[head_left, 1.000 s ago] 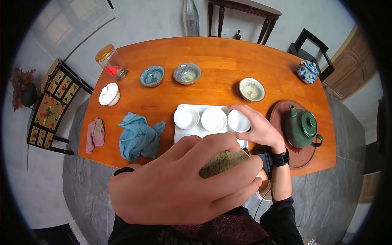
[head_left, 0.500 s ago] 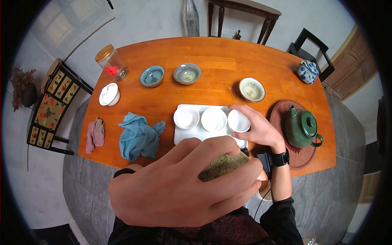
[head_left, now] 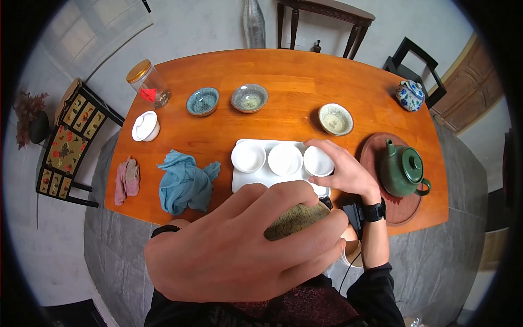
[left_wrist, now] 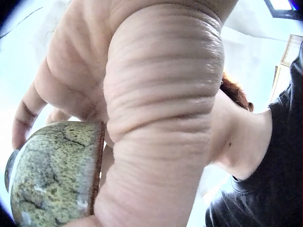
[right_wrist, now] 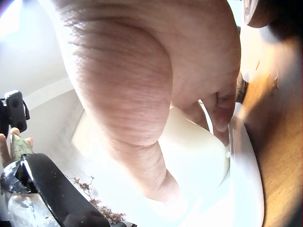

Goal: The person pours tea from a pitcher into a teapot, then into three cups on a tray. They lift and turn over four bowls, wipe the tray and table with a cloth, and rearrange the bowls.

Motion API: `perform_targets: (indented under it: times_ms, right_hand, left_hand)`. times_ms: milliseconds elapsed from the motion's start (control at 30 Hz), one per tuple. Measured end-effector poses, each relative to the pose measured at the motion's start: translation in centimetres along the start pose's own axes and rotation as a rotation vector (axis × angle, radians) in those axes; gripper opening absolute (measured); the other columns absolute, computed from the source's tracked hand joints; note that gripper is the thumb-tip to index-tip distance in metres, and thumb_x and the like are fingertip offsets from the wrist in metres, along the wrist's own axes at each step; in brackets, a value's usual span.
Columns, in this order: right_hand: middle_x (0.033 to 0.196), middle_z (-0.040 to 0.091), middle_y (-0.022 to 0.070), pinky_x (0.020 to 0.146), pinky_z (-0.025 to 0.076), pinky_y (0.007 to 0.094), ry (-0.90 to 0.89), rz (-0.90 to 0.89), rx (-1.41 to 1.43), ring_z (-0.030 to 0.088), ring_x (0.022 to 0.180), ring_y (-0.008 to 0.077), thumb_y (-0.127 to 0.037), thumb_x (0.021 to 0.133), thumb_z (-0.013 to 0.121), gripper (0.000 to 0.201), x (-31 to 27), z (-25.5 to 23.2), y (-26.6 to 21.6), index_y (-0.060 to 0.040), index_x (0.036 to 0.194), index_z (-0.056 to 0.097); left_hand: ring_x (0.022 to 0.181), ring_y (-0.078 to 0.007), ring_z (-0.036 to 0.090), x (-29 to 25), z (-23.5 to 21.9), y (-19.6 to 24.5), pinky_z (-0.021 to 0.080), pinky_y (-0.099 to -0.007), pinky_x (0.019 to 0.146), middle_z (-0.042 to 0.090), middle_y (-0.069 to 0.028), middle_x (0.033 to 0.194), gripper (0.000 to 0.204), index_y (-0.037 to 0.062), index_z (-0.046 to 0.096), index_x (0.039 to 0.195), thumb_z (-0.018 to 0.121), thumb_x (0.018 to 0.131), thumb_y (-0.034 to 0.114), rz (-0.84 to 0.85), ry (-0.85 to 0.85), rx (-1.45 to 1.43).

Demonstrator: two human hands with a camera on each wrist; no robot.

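Bowl: my left hand [head_left: 245, 248] is curling round the speckled bowl [head_left: 294, 222], lower centre of the frame, fingers spread about as wide as its body.
Cup: my right hand [head_left: 348, 171] is gripping the right-hand white cup [head_left: 318, 162] between thumb and fingers, just right of centre.
Tray: the white tray [head_left: 259, 179] is bearing that cup mid-frame.
Bowl's contents: I'm not seeing inside clearly.
Good handling: I'm judging light, even pressure best, the bowl's rim clear of the cups.

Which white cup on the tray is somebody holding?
The rightmost white cup: the right hand grips it, while the middle cup and the left cup stand untouched.
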State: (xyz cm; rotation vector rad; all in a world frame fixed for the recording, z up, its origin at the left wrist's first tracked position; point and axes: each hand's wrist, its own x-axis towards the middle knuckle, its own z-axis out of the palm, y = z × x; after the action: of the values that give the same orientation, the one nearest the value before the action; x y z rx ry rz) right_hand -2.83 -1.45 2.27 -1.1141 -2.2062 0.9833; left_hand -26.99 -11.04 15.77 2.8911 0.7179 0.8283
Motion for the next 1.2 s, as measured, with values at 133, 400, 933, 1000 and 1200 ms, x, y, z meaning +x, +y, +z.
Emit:
perform_targets:
  times_ms: [133, 400, 933, 1000, 1200]
  right_hand:
    - [0.122, 0.059, 0.0158, 0.098, 0.045, 0.0381, 0.002, -0.009, -0.01, 0.057, 0.113, 0.0315, -0.01, 0.069, 0.077, 0.065, 0.0, 0.0, 0.0, -0.0045, 0.128, 0.051]
    - [0.121, 0.059, 0.0159, 0.098, 0.045, 0.0378, 0.0, 0.003, 0.0, 0.057, 0.113, 0.0316, -0.008, 0.069, 0.076, 0.064, 0.0, -0.1, -0.2, -0.0042, 0.128, 0.051]
    - [0.119, 0.058, 0.0173, 0.097, 0.045, 0.0382, 0.014, -0.031, 0.056, 0.056, 0.113, 0.0343, -0.014, 0.071, 0.078, 0.065, -0.2, 0.1, 0.5, -0.0056, 0.129, 0.051]
    - [0.119, 0.057, 0.018, 0.097, 0.045, 0.039, 0.022, -0.057, 0.038, 0.056, 0.113, 0.0349, -0.015, 0.071, 0.078, 0.065, -0.1, 0.3, 0.9, -0.0055, 0.129, 0.051]
    - [0.118, 0.058, 0.0185, 0.096, 0.045, 0.0401, 0.003, -0.041, 0.029, 0.056, 0.112, 0.0358, -0.018, 0.071, 0.078, 0.064, -0.1, 0.1, 0.6, -0.0057, 0.128, 0.052]
  left_hand:
    - [0.091, -0.021, 0.058, 0.0, 0.0, -0.1, 0.047, -0.0289, 0.077, 0.059, 0.0022, 0.111, 0.034, 0.0161, 0.068, 0.109, 0.071, 0.075, 0.016, 0.008, -0.005, -0.01]
    - [0.09, -0.0213, 0.058, 0.0, 0.3, -0.9, 0.048, -0.0295, 0.076, 0.061, 0.0, 0.109, 0.04, 0.0169, 0.068, 0.109, 0.072, 0.07, 0.014, 0.045, -0.027, -0.011]
    - [0.104, -0.0288, 0.059, 4.1, -2.4, -7.2, 0.048, -0.036, 0.089, 0.054, -0.0125, 0.115, 0.071, 0.0048, 0.07, 0.109, 0.076, 0.038, 0.007, -0.108, -0.115, -0.261]
    - [0.106, -0.0309, 0.057, 5.7, -2.0, -9.4, 0.049, -0.0381, 0.09, 0.054, -0.0117, 0.117, 0.08, 0.0119, 0.061, 0.126, 0.08, 0.048, 0.013, -0.121, -0.182, -0.227]
    - [0.114, -0.0298, 0.054, 8.0, 3.3, -15.7, 0.043, -0.0382, 0.101, 0.055, -0.0121, 0.121, 0.088, 0.0104, 0.052, 0.134, 0.083, 0.051, 0.014, -0.223, -0.278, -0.173]
